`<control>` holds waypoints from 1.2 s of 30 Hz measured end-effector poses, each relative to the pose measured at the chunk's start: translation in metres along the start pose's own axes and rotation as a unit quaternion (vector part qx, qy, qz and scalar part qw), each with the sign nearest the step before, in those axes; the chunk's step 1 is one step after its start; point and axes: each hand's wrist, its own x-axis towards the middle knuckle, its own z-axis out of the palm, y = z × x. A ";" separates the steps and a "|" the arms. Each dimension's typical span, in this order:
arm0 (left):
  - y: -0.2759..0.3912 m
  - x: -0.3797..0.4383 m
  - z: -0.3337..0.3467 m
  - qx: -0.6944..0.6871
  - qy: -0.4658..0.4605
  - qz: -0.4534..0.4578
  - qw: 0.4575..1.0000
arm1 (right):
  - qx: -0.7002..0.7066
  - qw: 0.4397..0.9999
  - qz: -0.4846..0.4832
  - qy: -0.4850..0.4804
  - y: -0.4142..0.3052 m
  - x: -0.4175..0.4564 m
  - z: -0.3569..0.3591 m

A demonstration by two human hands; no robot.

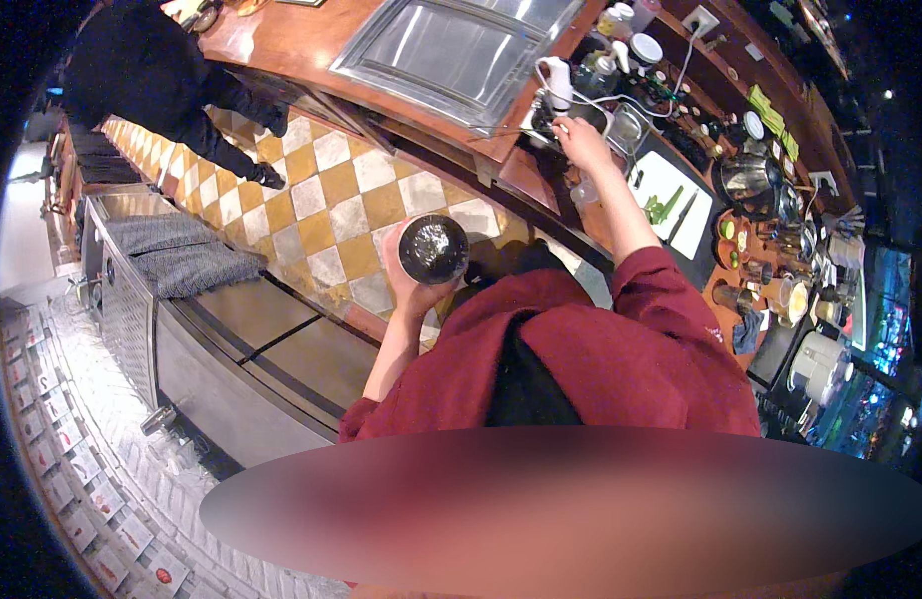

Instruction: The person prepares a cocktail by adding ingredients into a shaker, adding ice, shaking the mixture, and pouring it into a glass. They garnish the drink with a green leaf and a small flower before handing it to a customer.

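Note:
My left hand is closed around a round dark vessel with a shiny dark top, held above the tiled floor. My right hand reaches over the counter at the upper right and grips a thin, long-handled utensil; its exact kind is unclear. Just beyond that hand stands a white hand-held appliance with a cord, near metal containers. Beside my right forearm lies a white cutting board bearing green leaves or stalks and a dark knife.
A person in dark clothes stands at the upper left. A steel counter with a grey cloth runs along the left. A wooden counter edge borders the top. Limes, glasses and a metal pot stand at right.

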 end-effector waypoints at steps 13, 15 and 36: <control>-0.101 0.127 0.002 0.129 0.041 -0.033 0.990 | -0.074 0.995 -0.045 -0.048 -0.028 0.067 0.017; -0.111 0.152 0.008 0.103 0.044 -0.017 0.994 | -0.117 0.988 0.013 -0.098 -0.046 0.074 0.024; -0.244 0.306 0.048 -0.160 -0.119 0.058 0.978 | 0.364 0.886 0.242 -0.154 -0.085 0.047 -0.122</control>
